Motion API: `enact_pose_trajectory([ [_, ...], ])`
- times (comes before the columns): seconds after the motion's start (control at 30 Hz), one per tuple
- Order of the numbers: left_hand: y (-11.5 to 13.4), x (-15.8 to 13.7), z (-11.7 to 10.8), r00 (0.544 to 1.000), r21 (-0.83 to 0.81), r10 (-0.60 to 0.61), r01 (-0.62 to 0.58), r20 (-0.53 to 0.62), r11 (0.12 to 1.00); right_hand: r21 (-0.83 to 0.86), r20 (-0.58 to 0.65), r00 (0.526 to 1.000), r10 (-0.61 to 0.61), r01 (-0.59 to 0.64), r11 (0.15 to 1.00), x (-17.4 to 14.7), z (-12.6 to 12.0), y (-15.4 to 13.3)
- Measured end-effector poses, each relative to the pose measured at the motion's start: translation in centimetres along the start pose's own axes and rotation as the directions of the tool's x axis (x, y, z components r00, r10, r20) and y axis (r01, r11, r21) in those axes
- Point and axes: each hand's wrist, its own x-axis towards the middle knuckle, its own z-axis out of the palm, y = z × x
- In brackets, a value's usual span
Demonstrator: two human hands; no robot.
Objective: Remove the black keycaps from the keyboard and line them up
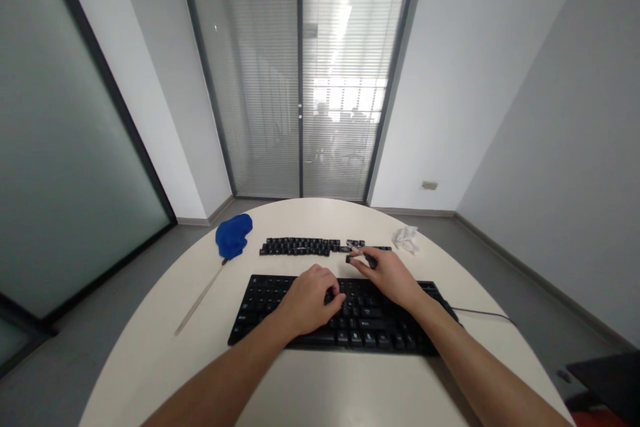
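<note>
The right hand (390,273), thumb and forefinger nearly together at a small keycap (349,259) on the far side of the black keyboard (370,325), grip unclear, seems to be handling loose keys (295,246), likely needing a delicate pinch, while the left hand (311,297) curls over the keyboard, hold hidden.

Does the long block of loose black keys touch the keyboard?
Apart: the head view shows a strip of bare tabletop between the block of loose keys and the keyboard.
</note>
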Motion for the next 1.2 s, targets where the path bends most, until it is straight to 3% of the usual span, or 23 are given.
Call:
enact_pose_trajectory([
  [0.2, -0.1, -0.1, 0.2, 0.999, 0.055, 0.03, -0.031, 0.019, 0.998, -0.291, 0.107, 0.994, 0.016, 0.016, 0.957, 2.9, 1.6, 0.5],
  [0.3, 0.0, -0.1, 0.2, 0.999, 0.067, 0.034, -0.035, 0.022, 0.997, -0.348, 0.134, 0.99, 0.04, 0.01, 0.938, 4.0, 2.3, 0.9],
  [1.2, 0.1, 0.1, 0.0, 0.999, 0.085, 0.028, -0.03, 0.033, 0.996, -0.38, 0.146, 0.988, 0.042, 0.017, 0.925, 5.7, 4.8, 1.8],
])
